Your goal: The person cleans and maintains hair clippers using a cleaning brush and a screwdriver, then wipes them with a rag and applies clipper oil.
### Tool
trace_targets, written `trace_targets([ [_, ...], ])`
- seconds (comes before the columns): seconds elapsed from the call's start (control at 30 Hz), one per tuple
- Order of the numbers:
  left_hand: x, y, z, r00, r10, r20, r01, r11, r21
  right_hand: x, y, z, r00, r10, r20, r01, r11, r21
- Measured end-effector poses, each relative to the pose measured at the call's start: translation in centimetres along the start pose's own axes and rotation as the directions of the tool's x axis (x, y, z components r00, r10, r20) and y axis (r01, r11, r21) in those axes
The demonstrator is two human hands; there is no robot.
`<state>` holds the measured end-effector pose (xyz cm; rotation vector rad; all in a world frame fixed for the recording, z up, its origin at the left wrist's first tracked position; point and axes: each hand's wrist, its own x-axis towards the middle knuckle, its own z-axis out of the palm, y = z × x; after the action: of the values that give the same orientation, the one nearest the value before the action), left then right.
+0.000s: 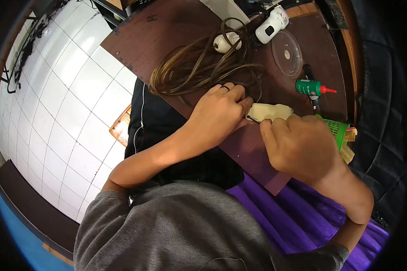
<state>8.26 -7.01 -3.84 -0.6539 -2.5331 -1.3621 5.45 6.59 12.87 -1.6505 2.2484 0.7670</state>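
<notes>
A cream-coloured oblong block (270, 111), which looks like a socket housing, lies at the table's front edge between my hands. My left hand (221, 108), with a dark ring on one finger, is closed on the block's left end. My right hand (303, 144) is curled at its right and near side. From the right fingers a thin dark tool (253, 119) reaches to the block's near left corner; its handle is hidden in the fist. Beyond my left hand lies a loose coil of brownish see-through cable (181, 72), with a white plug-like piece (227, 43) on it.
On the brown table (144, 34) are a white hair clipper (272, 26), a clear round lid (286, 53) and a green bottle with a red nozzle (308, 87). A green basket (337, 128) with combs stands beyond my right hand. Purple cloth (276, 217) hangs below the edge.
</notes>
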Motion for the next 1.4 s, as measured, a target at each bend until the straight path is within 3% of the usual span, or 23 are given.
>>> trace_targets([
  [0.07,-0.1,0.0,0.1,1.0,-0.004,0.01,0.003,1.0,0.003,-0.1,0.4,0.3,0.998,-0.05,-0.039,0.048,0.998,-0.038],
  [0.17,-0.4,0.3,-0.2,0.998,0.052,-0.04,-0.051,0.998,0.041,-0.7,0.8,0.1,0.997,0.009,-0.076,-0.005,0.999,0.05],
  [0.23,-0.2,0.5,-0.6,0.988,0.115,-0.099,-0.117,0.993,-0.018,-1.0,1.1,-1.0,0.973,0.231,0.004,-0.225,0.944,0.242],
  [0.27,-0.2,0.6,-0.8,0.973,0.169,-0.157,-0.182,0.98,-0.074,-1.1,0.9,-1.2,0.973,0.232,0.002,-0.226,0.944,0.241],
  [0.33,-0.3,0.0,-0.3,0.982,0.159,-0.1,-0.163,0.986,-0.037,-1.1,0.4,-1.4,0.905,0.422,0.049,-0.419,0.868,0.268],
  [0.47,-0.4,-0.2,0.1,0.989,0.139,-0.056,-0.139,0.99,-0.009,-1.2,-0.3,-0.1,0.893,0.429,-0.133,-0.331,0.828,0.452],
  [0.53,-0.5,-0.1,0.1,0.989,0.134,-0.055,-0.135,0.991,-0.003,-1.4,-0.1,0.0,0.888,0.359,-0.287,-0.159,0.826,0.541],
  [0.67,-0.4,0.1,0.0,0.989,0.129,-0.071,-0.129,0.992,0.003,-2.3,-0.8,0.5,0.871,0.411,-0.269,-0.159,0.754,0.637],
  [0.73,-0.5,0.1,-0.3,0.991,0.12,-0.058,-0.121,0.992,-0.024,-3.2,-1.2,0.1,0.82,0.551,0.158,-0.544,0.663,0.514],
  [0.87,-0.4,0.0,0.1,0.989,0.124,-0.079,-0.13,0.989,-0.072,-2.8,-1.1,1.1,0.777,0.628,0.05,-0.499,0.565,0.657],
  [0.93,-0.3,-0.1,0.0,0.982,0.157,-0.1,-0.167,0.981,-0.095,-2.7,-0.8,1.6,0.821,0.508,-0.26,-0.237,0.718,0.655],
  [1.07,0.5,-0.4,0.0,0.936,0.282,-0.211,-0.329,0.915,-0.236,-1.9,-0.6,2.5,0.779,0.546,-0.308,-0.175,0.661,0.73],
  [1.13,0.3,0.0,-0.3,0.959,0.236,-0.154,-0.269,0.931,-0.247,-1.2,-0.5,2.6,0.67,0.632,-0.39,-0.085,0.586,0.806],
  [1.17,0.2,0.2,-0.6,0.977,0.185,-0.104,-0.206,0.944,-0.258,-1.1,-0.6,2.8,0.663,0.629,-0.405,-0.071,0.592,0.803],
  [1.27,0.6,0.8,-1.2,0.974,0.179,-0.137,-0.211,0.936,-0.281,-0.7,-0.8,3.3,0.561,0.689,-0.459,0.011,0.548,0.836],
  [1.3,0.7,1.0,-1.5,0.978,0.16,-0.132,-0.192,0.939,-0.285,-0.9,-1.2,2.7,0.534,0.752,-0.385,-0.025,0.47,0.882],
  [1.37,0.6,0.8,-1.0,0.974,0.186,-0.127,-0.216,0.934,-0.285,-0.9,-1.5,2.8,0.395,0.797,-0.457,-0.141,0.544,0.827],
  [1.4,0.6,0.9,-0.9,0.98,0.164,-0.113,-0.191,0.938,-0.29,-1.2,-1.9,2.8,0.392,0.788,-0.475,-0.114,0.554,0.824],
])
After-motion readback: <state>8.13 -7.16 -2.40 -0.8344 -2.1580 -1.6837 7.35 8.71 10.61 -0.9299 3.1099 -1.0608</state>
